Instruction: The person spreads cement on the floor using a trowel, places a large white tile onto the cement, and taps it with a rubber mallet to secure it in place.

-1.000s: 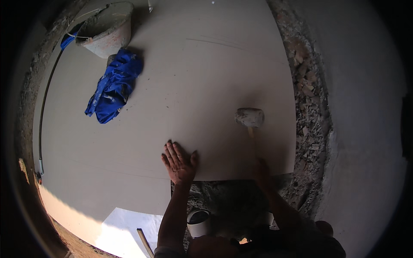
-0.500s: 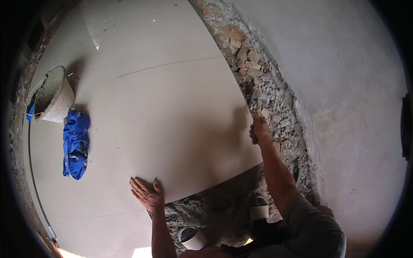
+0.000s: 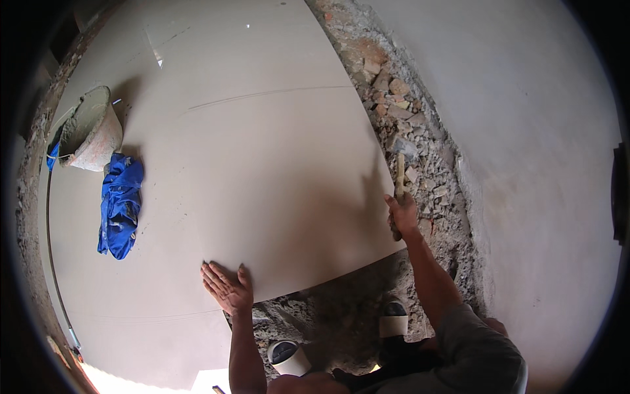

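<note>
My left hand [image 3: 227,287] lies flat on the near edge of a large beige floor tile [image 3: 282,190], its fingers stretched out and the thumb apart. At the tile's right edge, my right hand [image 3: 404,213] is closed around the wooden handle of a hammer [image 3: 400,172]. The hammer's greyish head points away from me, over the rubble strip, and is too blurred to tell its exact form. The handle's lower end sticks out below my fist.
A mortar-smeared bucket [image 3: 98,148] stands at the left on the tiles, beside a crumpled blue cloth [image 3: 121,207]. Broken rubble [image 3: 394,98] runs between the tiles and the pale right wall [image 3: 525,164]. My feet are on dark rough ground [image 3: 335,315]. A thin rod [image 3: 54,269] lies far left.
My right hand has come slightly nearer with the hammer, and more of its handle shows. My left hand stays flat on the tile. The view has shifted a little.
</note>
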The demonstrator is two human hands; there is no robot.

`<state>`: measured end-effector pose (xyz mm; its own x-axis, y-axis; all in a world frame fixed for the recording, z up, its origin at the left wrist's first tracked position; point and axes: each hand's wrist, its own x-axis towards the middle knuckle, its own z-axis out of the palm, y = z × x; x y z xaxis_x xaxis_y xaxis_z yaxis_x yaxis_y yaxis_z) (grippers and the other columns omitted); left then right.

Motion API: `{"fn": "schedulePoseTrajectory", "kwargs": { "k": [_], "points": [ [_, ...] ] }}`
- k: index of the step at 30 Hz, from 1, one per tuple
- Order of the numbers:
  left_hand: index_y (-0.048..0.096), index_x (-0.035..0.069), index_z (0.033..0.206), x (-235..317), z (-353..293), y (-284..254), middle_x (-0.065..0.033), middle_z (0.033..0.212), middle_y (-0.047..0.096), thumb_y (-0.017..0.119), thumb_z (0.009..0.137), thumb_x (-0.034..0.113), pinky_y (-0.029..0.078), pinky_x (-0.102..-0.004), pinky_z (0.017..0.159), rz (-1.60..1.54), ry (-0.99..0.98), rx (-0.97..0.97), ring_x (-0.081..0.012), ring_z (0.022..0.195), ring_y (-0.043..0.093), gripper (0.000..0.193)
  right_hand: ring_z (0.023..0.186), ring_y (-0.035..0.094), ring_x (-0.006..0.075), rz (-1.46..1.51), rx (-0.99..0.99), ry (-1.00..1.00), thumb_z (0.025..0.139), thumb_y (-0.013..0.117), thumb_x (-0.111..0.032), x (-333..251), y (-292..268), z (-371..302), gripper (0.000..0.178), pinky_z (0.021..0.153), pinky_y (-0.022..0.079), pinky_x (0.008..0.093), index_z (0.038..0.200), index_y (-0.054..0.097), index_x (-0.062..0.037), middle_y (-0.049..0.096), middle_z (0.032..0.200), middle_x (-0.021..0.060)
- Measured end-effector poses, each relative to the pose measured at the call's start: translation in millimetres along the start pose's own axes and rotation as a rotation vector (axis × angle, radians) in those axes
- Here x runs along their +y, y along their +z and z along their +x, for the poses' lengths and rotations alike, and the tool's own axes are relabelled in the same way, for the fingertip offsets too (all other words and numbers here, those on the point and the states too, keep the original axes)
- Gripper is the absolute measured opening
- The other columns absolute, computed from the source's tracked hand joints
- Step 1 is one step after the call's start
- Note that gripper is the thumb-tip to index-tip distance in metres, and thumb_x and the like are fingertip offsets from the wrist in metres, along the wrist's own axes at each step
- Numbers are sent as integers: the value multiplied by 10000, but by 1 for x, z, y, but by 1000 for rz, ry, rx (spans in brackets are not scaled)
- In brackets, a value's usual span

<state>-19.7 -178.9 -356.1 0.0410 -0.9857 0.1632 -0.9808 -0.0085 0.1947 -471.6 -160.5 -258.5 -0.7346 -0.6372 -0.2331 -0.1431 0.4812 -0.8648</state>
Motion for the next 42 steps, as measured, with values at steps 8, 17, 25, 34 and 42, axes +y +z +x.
{"fn": "schedulePoseTrajectory", "kwargs": {
  "k": [8, 17, 25, 34, 42],
  "points": [
    [201, -79, 1466, -3, -9, 2, -274, 1539, 190, 399, 931, 575, 111, -537, 1170, -74, -131, -108, -408, 1446, 150, 867, 518, 546, 161, -79, -454, -70, 947, 577, -272, -19, 67, -107, 284, 477, 456, 307, 1053, 544, -10, 556, 724, 47],
    [151, -63, 1485, 1, -5, -6, -243, 1569, 113, 360, 932, 600, 39, -516, 1185, -133, -202, -237, -366, 1472, 64, 888, 905, 605, 477, -456, -649, -712, 962, 541, -278, 39, 122, -180, 298, 728, 507, 498, 1080, 553, -4, 631, 931, 256],
    [137, -42, 1499, 0, -4, -8, -221, 1581, 93, 303, 946, 613, 13, -529, 1180, -116, -197, -268, -349, 1479, 34, 873, 890, 616, 459, -668, -610, -947, 976, 514, -251, 43, 134, -174, 276, 728, 507, 507, 1118, 545, -17, 635, 945, 240],
    [138, -42, 1499, -3, 1, -12, -204, 1587, 91, 304, 937, 627, -9, -560, 1168, -113, -176, -267, -329, 1483, 27, 889, 964, 607, 436, -853, -511, -1251, 974, 485, -173, 54, 148, -174, 279, 780, 509, 490, 1213, 505, -31, 571, 1157, 247],
    [124, -29, 1506, 4, 29, -9, -186, 1596, 63, 303, 932, 634, -16, -554, 1169, -99, -242, -313, -311, 1487, 4, 896, 808, 635, 432, -439, -673, -498, 958, 561, -337, -12, 147, -186, 406, 696, 513, 476, 1191, 517, -8, 635, 901, 253]
  ]
}}
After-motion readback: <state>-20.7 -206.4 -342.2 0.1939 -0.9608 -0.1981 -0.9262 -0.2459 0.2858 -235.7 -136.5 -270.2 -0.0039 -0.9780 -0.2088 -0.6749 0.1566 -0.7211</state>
